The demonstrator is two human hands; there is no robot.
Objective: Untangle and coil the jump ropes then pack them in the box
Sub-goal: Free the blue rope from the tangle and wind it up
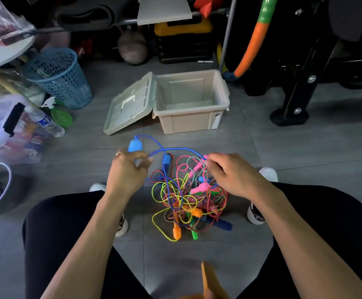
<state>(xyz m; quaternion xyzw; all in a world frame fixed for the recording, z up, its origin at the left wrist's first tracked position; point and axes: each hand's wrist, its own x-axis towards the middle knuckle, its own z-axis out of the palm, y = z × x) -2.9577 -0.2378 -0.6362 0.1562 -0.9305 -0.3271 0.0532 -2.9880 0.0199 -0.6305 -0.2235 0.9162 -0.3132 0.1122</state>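
Two hands work over the rope tangle on the floor: left hand grips a blue handle, right hand pinches the blue cord. Box open beyond.

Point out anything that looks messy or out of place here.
The jump ropes lie in one knotted heap on the floor between the feet. The left hand grips a blue handle; the right hand pinches its cord. The box stands open, empty.
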